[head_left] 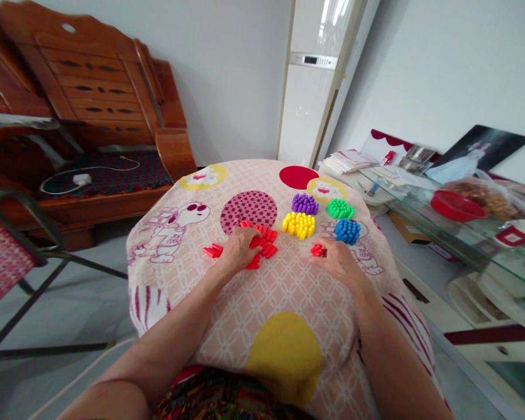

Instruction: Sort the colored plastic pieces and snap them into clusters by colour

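Note:
Loose red pieces (pixel 269 234), small and stick-like, lie in a spread on the patterned tablecloth. Over them is my left hand (pixel 240 249), its fingers bent and its thumb close to the fingertips around red pieces; the exact grip is partly hidden. A few more red pieces (pixel 213 251) lie to its left. My right hand (pixel 338 258) rests at the table with thumb and fingers closed around a small red bunch (pixel 317 251). Beyond it stand tight clusters of the same sort: yellow (pixel 298 226), purple (pixel 305 204), green (pixel 340 209) and blue (pixel 347 231).
The round table (pixel 280 291) carries a printed cloth. At right, a glass shelf (pixel 420 201) holds a red bowl (pixel 458 205), papers and a bagged item. A wooden bench (pixel 100 105) stands at left, with a folding chair (pixel 9 262) before it. A tall white cabinet unit (pixel 308 105) is behind.

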A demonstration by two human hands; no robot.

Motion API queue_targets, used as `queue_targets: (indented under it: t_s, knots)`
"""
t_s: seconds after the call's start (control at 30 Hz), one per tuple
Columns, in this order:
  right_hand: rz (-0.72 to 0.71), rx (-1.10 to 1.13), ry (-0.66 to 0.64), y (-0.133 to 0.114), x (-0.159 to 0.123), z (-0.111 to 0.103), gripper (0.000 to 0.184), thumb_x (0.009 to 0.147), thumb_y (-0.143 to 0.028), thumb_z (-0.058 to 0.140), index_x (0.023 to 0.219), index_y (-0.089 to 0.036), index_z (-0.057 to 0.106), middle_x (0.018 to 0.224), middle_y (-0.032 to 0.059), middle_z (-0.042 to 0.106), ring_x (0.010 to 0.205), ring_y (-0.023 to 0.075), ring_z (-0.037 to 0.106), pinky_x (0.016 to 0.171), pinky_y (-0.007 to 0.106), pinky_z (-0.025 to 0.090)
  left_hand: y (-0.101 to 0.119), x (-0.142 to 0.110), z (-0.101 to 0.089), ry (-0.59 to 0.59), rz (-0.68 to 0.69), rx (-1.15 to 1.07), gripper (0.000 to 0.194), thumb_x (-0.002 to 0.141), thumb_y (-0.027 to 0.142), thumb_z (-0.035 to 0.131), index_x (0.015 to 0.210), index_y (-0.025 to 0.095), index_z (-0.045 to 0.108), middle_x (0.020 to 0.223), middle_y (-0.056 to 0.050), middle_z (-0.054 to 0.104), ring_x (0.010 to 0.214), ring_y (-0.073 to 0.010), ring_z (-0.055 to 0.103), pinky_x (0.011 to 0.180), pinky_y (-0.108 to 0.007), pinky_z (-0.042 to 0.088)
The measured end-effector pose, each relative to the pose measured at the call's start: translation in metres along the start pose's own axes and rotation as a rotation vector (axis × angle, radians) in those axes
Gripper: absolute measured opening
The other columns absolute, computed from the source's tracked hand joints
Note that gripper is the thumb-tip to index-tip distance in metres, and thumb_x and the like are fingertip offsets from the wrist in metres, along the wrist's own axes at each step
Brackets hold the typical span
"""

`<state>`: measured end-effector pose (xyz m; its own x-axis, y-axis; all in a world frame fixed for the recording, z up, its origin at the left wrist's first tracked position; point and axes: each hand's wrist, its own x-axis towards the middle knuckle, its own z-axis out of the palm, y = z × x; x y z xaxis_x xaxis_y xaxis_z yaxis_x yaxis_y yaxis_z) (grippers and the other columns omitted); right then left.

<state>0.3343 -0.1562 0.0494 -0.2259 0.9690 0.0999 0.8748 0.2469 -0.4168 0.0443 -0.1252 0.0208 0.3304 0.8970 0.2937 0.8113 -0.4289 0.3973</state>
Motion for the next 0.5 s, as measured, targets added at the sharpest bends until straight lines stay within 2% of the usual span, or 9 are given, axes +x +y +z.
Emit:
queue_targets:
  t_s: [0.27,0.5]
  knots:
    - [-0.022,0.01,-0.052,-0.002,0.0,0.004,0.021,0.077,-0.026,0.072,0.097,-0.02,0.073,0.089,0.0089,0.075,0.083,0.0229,0.068,0.076,0.029,0.048,0.005,-0.003,0.005,-0.003,0.056,-0.076,0.025,0.076,0.016,0.062,0.101,0.017,0.063,0.098,-0.008,0.067,0.094,-0.0224,0.063,0.088,-0.036,0.049]
    - [-0.042,-0.017,-0.057,0.0,0.001,0.005,0.031,0.079,-0.027,0.071,0.108,-0.018,0.073,0.097,0.0095,0.076,0.089,0.0233,0.07,0.082,0.03,0.05,0.036,-0.008,0.002,0.081,0.079,-0.266,0.024,0.078,0.012,0.058,0.101,0.018,0.063,0.099,-0.005,0.066,0.079,-0.014,0.063,0.073,-0.027,0.051]
